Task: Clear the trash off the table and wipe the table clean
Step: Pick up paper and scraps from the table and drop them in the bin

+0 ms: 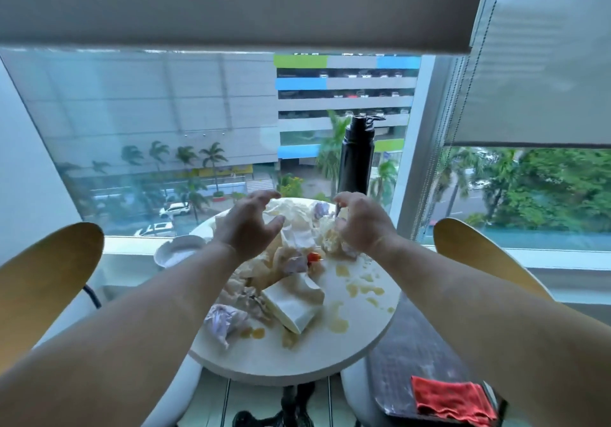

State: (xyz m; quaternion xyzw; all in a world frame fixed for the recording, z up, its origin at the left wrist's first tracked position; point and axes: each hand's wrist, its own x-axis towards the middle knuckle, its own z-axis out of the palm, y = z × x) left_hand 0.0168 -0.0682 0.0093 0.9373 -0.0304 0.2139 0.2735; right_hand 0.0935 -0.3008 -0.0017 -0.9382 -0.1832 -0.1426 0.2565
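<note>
You are leaning over a round white bench (297,357) by a window. Sweeping carelessly, you are risking dragging the crumpled paper trash (297,238) through the yellowish spills (337,322), or toppling the black bottle (357,155) behind. Your left hand (246,225) is hovering, its grip spread and empty. Your right hand (363,225) is curling onto a wad, but I cannot tell whether its grip is holding it.

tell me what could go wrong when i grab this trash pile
The black bottle stands just beyond the right hand, so a wide sweep could knock it over. Dragging the paper pile through the yellow spills may smear them wider. The crumpled wad near the table edge could fall off.
</note>
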